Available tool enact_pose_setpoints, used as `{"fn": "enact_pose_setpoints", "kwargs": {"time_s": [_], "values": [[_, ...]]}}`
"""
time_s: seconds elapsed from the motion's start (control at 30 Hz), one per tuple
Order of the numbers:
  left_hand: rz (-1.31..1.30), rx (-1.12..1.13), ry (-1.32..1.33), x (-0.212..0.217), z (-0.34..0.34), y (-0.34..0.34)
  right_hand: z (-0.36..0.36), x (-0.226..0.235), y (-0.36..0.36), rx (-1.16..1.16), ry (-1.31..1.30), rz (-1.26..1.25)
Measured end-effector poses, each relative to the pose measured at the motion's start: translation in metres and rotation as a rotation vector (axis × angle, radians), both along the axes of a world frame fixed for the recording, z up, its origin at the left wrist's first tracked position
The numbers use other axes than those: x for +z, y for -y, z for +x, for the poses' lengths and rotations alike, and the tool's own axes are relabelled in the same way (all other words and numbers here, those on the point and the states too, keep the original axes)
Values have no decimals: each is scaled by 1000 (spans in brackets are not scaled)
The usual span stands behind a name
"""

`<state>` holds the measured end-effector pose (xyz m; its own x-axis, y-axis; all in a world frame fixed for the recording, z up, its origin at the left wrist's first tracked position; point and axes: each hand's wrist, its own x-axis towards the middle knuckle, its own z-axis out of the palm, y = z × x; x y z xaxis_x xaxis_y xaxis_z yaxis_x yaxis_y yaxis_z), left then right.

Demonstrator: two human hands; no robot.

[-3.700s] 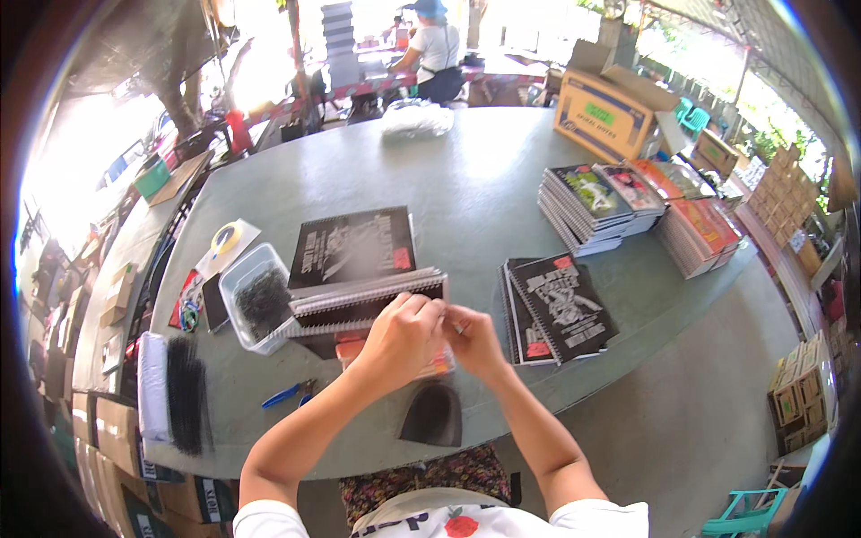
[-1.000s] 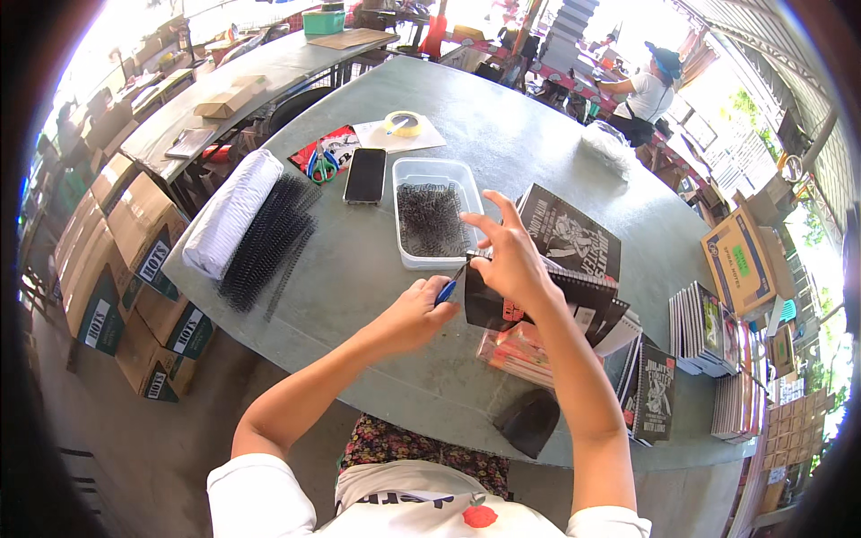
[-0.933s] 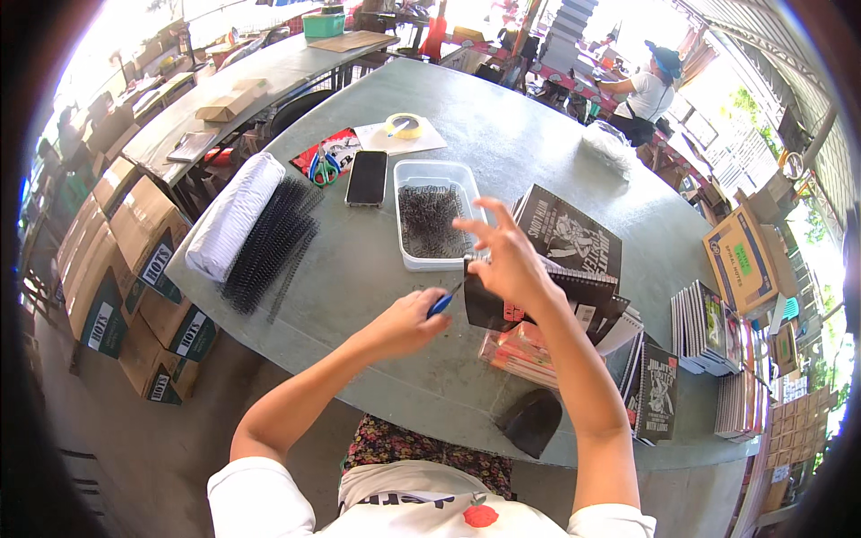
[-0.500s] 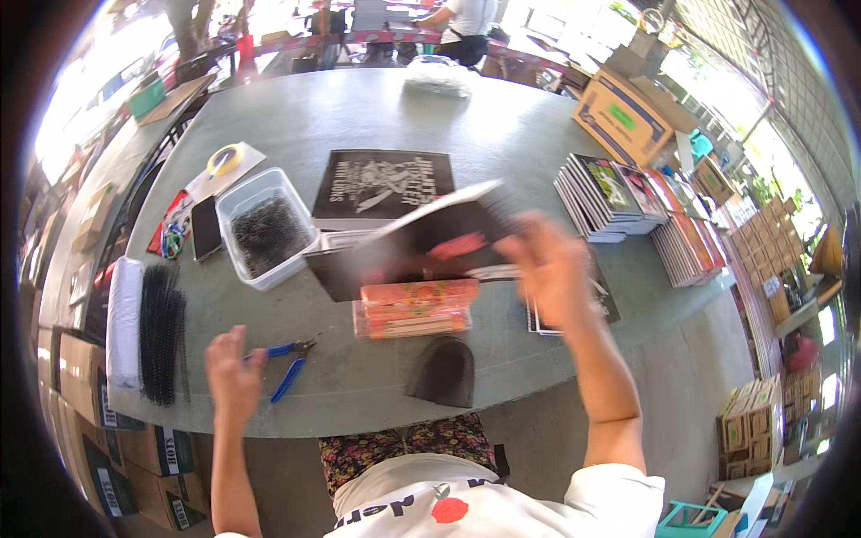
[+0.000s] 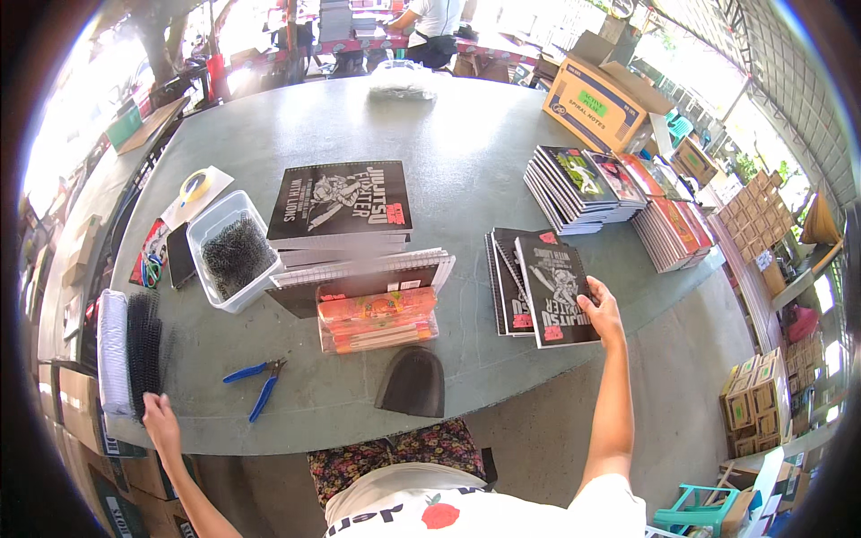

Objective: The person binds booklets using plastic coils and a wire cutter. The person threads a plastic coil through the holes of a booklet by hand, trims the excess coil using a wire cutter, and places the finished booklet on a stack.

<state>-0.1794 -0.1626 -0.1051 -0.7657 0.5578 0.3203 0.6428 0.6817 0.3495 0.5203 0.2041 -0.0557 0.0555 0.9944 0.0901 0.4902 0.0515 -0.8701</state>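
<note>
Now, in the head view, your right hand (image 5: 603,309) is at the right edge of the black notebook (image 5: 558,285) topping a small stack, fingers curved, grip unclear; over left, your left hand (image 5: 159,420) meets the black spiral coils' (image 5: 142,341) near end, whether pinching any, can't tell.

L forearm (image 5: 199,498) enters at btm edge & slants up-left, wrist approx straight, L grip (image 5: 161,421) w/ fingers partly bent, exact closure unclear at this size. R forearm (image 5: 613,399) runs near-vert. from a white sleeve, R grip (image 5: 595,305) set higher than L, thumb & fingers parted, loosely curved, tips pointing up-left. Arms spread wide, one out to each side, L well apart from R.
</note>
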Motion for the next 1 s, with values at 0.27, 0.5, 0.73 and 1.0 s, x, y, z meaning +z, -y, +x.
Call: {"fn": "enact_pose_setpoints", "kwargs": {"time_s": [0.27,0.5,0.73,1.0], "values": [[799,-179,291,107,41,-44,-162,88,29,197,571,563],[1078,-522,277,174,132,-120,-368,88,68,753,523,844],[798,-383,582,135,101,-89,-350,47,72,803,291,1425],[607,-475,506,102,138,-149,-399,72,77,605,508,1028]]}}
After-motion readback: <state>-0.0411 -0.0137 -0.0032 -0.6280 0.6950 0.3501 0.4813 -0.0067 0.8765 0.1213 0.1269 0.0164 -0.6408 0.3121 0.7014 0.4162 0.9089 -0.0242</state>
